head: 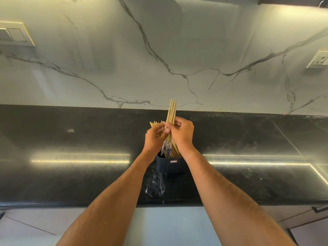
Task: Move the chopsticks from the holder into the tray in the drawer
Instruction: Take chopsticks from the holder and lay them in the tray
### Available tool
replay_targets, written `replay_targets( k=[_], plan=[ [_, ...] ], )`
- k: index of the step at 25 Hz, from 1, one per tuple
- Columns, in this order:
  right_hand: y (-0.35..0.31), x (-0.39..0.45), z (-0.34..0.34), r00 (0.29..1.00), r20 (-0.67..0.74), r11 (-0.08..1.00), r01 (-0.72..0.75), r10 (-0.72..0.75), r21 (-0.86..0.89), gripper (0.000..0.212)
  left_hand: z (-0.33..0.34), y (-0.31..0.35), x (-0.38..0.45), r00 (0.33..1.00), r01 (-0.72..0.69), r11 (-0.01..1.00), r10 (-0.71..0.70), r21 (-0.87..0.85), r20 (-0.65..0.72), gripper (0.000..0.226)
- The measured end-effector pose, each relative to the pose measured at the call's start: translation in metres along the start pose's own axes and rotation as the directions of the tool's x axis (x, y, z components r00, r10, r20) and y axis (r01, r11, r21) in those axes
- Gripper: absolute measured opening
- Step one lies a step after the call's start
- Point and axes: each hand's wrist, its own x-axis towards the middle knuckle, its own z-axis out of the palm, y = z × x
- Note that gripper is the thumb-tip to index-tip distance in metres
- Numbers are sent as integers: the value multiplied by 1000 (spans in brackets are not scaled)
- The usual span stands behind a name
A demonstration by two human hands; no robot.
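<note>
A dark blue holder stands on the black countertop, near its middle. Several pale wooden chopsticks with blue-patterned lower ends stick up out of it. My right hand is closed around a bundle of them, raised a little above the others. My left hand pinches the same bundle from the left side with its fingertips. More chopstick tips show behind my left hand. The drawer and its tray are out of view.
A white marble backsplash rises behind the counter, with a switch plate at the left and a wall socket at the right. Pale cabinet fronts lie below the counter edge, with a dark handle at the right.
</note>
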Motion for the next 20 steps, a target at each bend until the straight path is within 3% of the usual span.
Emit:
replay_targets(
  k=[2,4,7,9,11,13,15,17,18,20],
  plan=[
    [-20,6,-8,1000,-8,997,18,-17,75,13,2,8,1,997,-63,994,58,91,61,9],
    [-41,8,-15,999,9,990,45,-47,130,13,6,23,4,996,-76,988,69,131,61,26],
    [-68,9,-29,991,96,980,74,-93,187,19,11,49,-1,998,-69,996,69,53,5,33],
    [-74,8,-46,988,127,965,53,-89,258,24,16,59,-10,998,-59,985,55,-159,-35,26],
    [-66,1,-62,997,62,909,-59,37,412,33,23,63,-20,999,-3,866,-21,-500,-43,19],
    [-41,-15,-72,956,41,763,-256,289,593,55,31,68,-33,991,97,706,-131,-702,6,20],
    [-16,-38,-73,861,186,522,-444,473,728,73,41,73,-47,978,179,598,-193,-782,76,19],
    [-4,-53,-69,802,319,258,-493,504,831,84,53,74,-62,970,218,555,-214,-802,116,19],
    [-4,-57,-68,791,348,180,-490,504,853,86,58,74,-69,968,219,554,-224,-803,110,19],
    [-7,-59,-72,790,343,179,-486,507,855,88,64,71,-78,969,193,562,-237,-805,67,18]
  ],
)
